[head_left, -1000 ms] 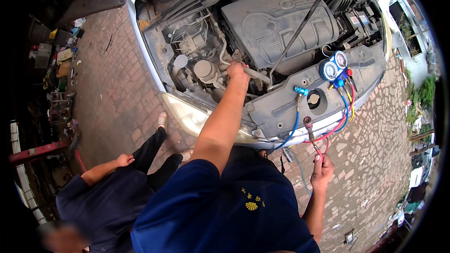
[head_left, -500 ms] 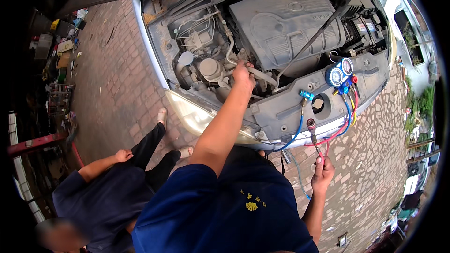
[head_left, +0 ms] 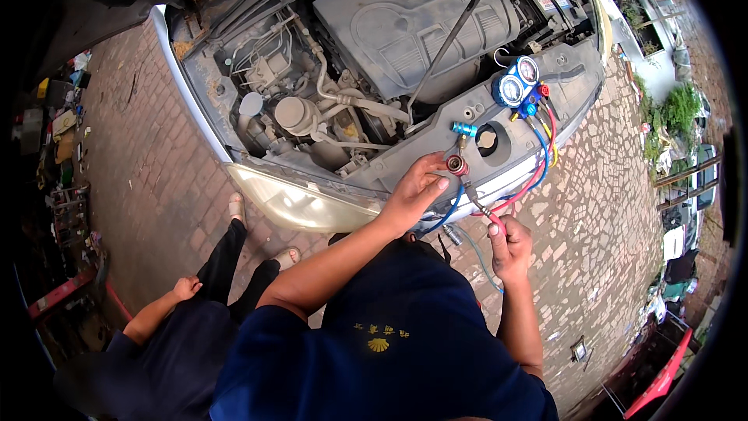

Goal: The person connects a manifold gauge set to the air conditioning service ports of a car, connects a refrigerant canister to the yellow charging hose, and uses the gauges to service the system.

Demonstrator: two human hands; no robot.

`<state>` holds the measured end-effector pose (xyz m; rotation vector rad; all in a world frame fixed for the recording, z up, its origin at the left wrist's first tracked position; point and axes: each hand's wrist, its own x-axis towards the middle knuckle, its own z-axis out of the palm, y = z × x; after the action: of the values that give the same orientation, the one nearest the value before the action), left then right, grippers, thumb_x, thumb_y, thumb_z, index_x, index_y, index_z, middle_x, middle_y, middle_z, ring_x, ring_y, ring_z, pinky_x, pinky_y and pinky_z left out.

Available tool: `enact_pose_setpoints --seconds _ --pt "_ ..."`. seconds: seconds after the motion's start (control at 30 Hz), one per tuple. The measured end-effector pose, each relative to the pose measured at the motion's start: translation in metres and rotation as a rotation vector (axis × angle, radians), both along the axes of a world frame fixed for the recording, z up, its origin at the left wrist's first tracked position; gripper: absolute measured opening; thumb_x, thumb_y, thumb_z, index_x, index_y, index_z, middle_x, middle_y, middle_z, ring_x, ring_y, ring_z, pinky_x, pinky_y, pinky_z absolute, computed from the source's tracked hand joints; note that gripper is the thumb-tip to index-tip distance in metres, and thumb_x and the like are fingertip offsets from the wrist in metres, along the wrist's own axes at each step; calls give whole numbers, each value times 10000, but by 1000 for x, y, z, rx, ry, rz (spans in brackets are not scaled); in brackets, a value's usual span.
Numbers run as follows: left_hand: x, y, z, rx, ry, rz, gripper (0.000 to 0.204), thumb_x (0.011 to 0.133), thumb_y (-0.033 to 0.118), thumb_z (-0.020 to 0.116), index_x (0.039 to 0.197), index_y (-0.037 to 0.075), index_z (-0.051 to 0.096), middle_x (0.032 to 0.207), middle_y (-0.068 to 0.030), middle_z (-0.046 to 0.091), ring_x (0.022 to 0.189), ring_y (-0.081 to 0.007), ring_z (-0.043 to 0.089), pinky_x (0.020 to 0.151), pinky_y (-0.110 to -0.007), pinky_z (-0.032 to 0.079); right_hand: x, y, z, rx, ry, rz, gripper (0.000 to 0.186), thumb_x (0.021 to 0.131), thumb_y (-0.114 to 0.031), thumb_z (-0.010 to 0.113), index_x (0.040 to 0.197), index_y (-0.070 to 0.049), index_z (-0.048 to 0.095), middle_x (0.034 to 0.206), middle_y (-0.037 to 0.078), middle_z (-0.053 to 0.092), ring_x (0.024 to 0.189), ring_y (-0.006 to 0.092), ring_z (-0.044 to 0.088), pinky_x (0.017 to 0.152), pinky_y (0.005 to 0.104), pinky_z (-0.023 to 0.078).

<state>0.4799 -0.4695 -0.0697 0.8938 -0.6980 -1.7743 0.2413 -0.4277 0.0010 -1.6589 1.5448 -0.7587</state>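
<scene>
Right hand: The person's right hand (head_left: 510,248) is closed around a red hose (head_left: 496,223), thumb laid along it, just in front of the car's nose.
Red coupler: Fixed by a metal stem to the end of the held hose, the coupler (head_left: 457,164) has its round mouth turned upward, above the edge of the front panel (head_left: 382,169).
Left hand: Half open, fingers bent and thumb apart, the left hand (head_left: 419,193) is right beside the coupler; whether its fingertips touch it cannot be told.
Blue coupler: A second coupler, the blue fitting (head_left: 465,129), rests on the front panel, a blue hose (head_left: 454,207) running down from it.
Gauges: A pair of round dials (head_left: 511,92) sits farther right on the panel, with red, blue and yellow hoses hanging over the car's front edge.
Engine bay: Behind the panel lie a dusty engine cover (head_left: 413,23) and a battery (head_left: 555,3); a thin prop rod (head_left: 467,14) slants across.
Headlight: A cloudy headlight (head_left: 284,196) marks the near left corner.
Bystander: Another person in dark clothes (head_left: 175,362) is at left on the brick paving (head_left: 156,132).
</scene>
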Motion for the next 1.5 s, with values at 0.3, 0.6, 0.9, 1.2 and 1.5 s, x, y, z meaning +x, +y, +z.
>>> enact_pose_setpoints --seconds 0.3,0.6,0.9,1.2,1.5 --pt "1 5 33 127 337 -4 559 1067 145 616 1563 25 387 961 -60 631 787 -117 580 693 -274 476 23 3 -41 189 150 507 246 976 -238 677 1104 -29 656 967 210 699 899 442 678 762 505 539" --pt "37 4 92 -213 430 148 842 1015 299 714 1662 67 228 766 28 436 653 -94 384 622 -264 338 -175 55 -190 134 681 -110 211 945 -239 680 1077 -78 717 1069 167 714 1031 412 663 972 542 488" --pt "120 -35 147 -456 793 271 601 991 118 692 1507 -53 435 970 -20 370 731 -101 361 647 -274 310 -251 116 -173 81 633 -665 339 1050 -316 594 975 2 686 961 227 681 900 451 650 800 511 503" --pt "136 -47 127 -396 598 134 629 909 535 748 1187 -15 622 595 35 379 477 -81 298 525 -272 247 -272 129 -182 194 -480 -1012 485 1096 -419 537 951 20 682 889 139 745 634 200 676 669 349 578" --pt "-5 -9 48 181 11 202 429 1025 400 613 1069 -18 699 827 -34 544 818 -184 518 815 -335 440 -324 95 -35 -652 19 -1024 338 1131 -258 432 1123 19 625 1369 225 625 1167 237 646 1085 406 480"
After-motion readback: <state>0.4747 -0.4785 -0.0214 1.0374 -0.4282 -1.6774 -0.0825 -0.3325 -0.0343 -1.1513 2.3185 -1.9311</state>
